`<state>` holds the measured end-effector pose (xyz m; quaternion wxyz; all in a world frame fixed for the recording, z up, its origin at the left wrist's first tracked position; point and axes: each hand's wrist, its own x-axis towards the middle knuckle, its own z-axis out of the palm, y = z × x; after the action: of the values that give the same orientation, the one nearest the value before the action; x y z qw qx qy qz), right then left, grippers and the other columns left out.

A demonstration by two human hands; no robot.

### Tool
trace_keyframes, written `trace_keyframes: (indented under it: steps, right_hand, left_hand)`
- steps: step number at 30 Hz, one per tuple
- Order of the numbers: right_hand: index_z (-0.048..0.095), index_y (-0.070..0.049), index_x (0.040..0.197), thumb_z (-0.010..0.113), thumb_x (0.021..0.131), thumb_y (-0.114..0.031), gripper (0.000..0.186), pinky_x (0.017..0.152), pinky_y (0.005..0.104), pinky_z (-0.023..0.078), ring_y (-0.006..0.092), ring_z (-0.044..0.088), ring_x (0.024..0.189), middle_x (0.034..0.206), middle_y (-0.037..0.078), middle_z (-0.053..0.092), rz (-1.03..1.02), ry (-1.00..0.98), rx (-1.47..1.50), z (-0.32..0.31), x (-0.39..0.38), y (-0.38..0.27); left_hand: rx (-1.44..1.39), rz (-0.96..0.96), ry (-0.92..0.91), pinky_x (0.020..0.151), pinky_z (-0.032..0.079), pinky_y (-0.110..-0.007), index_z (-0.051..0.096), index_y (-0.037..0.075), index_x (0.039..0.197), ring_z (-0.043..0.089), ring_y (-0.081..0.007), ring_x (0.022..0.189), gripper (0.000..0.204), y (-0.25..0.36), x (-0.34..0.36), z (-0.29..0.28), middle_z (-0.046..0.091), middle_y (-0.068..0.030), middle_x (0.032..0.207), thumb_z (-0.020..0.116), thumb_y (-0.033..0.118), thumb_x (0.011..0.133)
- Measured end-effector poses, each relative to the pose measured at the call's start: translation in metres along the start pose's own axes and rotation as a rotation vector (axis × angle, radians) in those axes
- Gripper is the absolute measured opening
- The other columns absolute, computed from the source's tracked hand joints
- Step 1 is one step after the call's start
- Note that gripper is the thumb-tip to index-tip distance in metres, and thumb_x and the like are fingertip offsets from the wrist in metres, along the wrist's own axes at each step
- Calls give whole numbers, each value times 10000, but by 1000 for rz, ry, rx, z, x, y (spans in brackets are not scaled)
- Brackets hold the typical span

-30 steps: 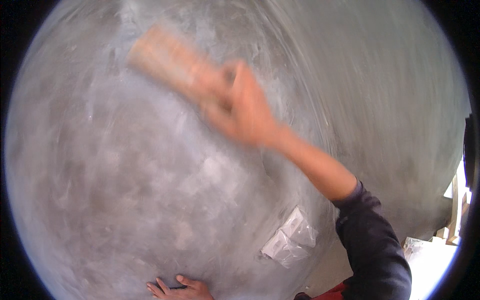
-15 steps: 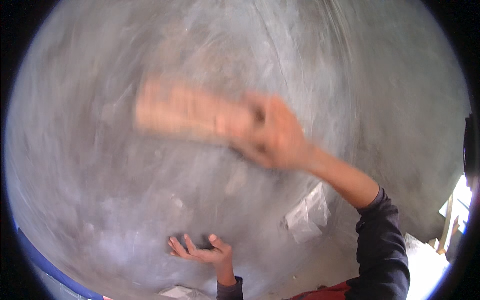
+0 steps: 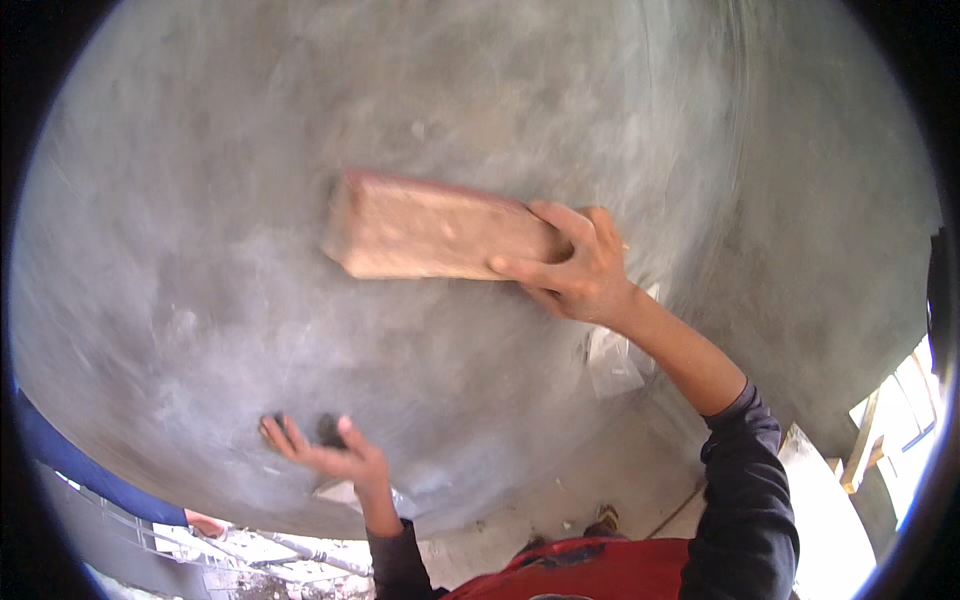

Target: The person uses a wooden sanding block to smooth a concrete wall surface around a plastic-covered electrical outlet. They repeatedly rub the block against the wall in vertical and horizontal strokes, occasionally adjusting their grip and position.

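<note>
Gripping one brick (image 3: pixel 430 230), right hand (image 3: pixel 575 270); left hand (image 3: pixel 330 450) spread on wall (image 3: pixel 200 250).

I'm pressing a wooden float (image 3: pixel 440 229) against the grey plastered wall (image 3: pixel 200 200) with my right hand (image 3: pixel 575 272) (left hand (image 3: pixel 335 450) spread flat lower down).

Just one view here, head cam, left of your two side-by-side fisheyes. Sits up on your head, faces grey plastered wall (image 3: pixel 250 330) at close range, wall fills nearly whole circle. Tilted down a bit: own red top and floor strip show at bottom edge. Your right hand (image 3: pixel 575 270) lands near centre, left hand (image 3: pixel 335 455) low in frame, both forearms enter from below. Straight lines bow near rim, corners black. No second view supplied, so no overlap to compare.
</note>
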<state>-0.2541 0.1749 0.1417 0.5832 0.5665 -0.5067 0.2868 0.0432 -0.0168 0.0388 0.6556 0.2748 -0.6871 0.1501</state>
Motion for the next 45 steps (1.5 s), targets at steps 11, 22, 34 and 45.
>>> trace_keyframes:
  steps: [11, 22, 34, 45]
  right_hand:
    - [510, -20, 1272, 597, 831, -236, 499, 979, 432, 375, 340, 459, 1143, 1254, 215, 438, 641, 156, -77, -20, 82, -15]
    - [556, -125, 1242, 803, 588, -135, 700, 759, 382, 506, 326, 550, 964, 1167, 197, 469, 917, -189, 334, -67, -129, -293]
    - [214, -36, 1448, 733, 672, -222, 951, 957, 450, 405, 438, 433, 1161, 1280, 268, 339, 1347, -709, 582, -170, -202, -390]
    - [332, 47, 1338, 557, 800, -210, 637, 881, 348, 494, 305, 589, 1026, 1232, 249, 490, 2794, 110, 1261, -284, -301, -437]
  left_hand:
    - [-213, 35, -103, 1069, 96, -603, 263, -43, 1376, 159, -446, 1351, 767, 11, -1, -4, 181, -267, 1437, 523, 474, 874]
    - [-1419, -809, -864, 1037, 300, -400, 199, -62, 1367, 351, -300, 1267, 628, 83, -139, -116, 320, -248, 1366, 512, 264, 931]
    - [-1048, -792, -1409, 679, 492, -374, 375, -58, 1201, 623, -271, 798, 472, 66, -238, -180, 596, -223, 906, 599, 230, 901]
    - [-1140, -992, -1589, 774, 524, -292, 382, 2, 1313, 622, -190, 928, 420, 39, -249, -230, 605, -164, 1100, 522, 139, 941]
